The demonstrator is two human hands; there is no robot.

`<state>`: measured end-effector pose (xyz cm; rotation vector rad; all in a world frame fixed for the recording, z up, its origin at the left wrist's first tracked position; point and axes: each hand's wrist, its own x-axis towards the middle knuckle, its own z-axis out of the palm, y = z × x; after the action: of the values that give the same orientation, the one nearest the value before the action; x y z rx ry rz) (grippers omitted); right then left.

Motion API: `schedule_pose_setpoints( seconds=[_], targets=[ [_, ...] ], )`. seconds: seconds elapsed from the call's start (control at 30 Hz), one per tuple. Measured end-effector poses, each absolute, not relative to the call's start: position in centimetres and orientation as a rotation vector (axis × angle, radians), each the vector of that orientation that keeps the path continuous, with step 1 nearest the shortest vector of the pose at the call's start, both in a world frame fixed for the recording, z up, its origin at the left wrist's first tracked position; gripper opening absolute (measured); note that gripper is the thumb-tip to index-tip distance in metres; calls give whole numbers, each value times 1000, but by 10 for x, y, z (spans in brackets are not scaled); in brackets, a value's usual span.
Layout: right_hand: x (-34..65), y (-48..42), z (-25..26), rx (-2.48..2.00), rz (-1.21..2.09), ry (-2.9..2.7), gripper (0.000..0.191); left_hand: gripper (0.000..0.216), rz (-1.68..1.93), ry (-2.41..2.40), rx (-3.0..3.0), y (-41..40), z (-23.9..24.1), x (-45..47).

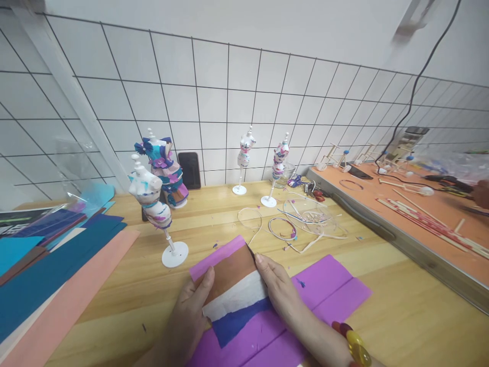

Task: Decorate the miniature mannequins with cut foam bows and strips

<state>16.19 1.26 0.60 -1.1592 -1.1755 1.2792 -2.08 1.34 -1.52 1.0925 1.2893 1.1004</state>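
Observation:
Between my two hands is a striped piece of crepe paper (233, 293) with bands of purple, brown, white and dark blue. My left hand (194, 300) grips its left edge, thumb on top. At the right edge, my right hand (277, 285) pinches it, with the fingers partly hidden behind. Beneath lies a larger purple sheet of crepe paper (332, 285) with fold lines, flat on the wooden table. A white mini dress form (151, 201) leans on its round base to the left of my hands. Behind it stands another dress form in a ruffled paper dress (168, 171).
Two small dress forms (245, 155) stand by the tiled wall. A phone (190, 171) leans on that wall. Coils of wire and ribbon (305, 216) lie behind my right hand. Coloured paper sheets (76, 265) are stacked at left. An orange-topped table (420, 204) with sticks adjoins at right.

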Motion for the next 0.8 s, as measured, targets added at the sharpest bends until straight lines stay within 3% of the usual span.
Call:
schedule_pose_setpoints(
  seconds=[0.53,0.7,0.8],
  targets=[
    [165,13,9,-1198,1200,-1162,42,36,1082,1219,964,15,-5,-18],
    [169,19,-4,-1127,1468,-846,49,40,954,1056,777,13,14,-8],
    [174,22,-5,-1016,1532,-813,43,44,872,962,667,13,29,-6]
  ],
)
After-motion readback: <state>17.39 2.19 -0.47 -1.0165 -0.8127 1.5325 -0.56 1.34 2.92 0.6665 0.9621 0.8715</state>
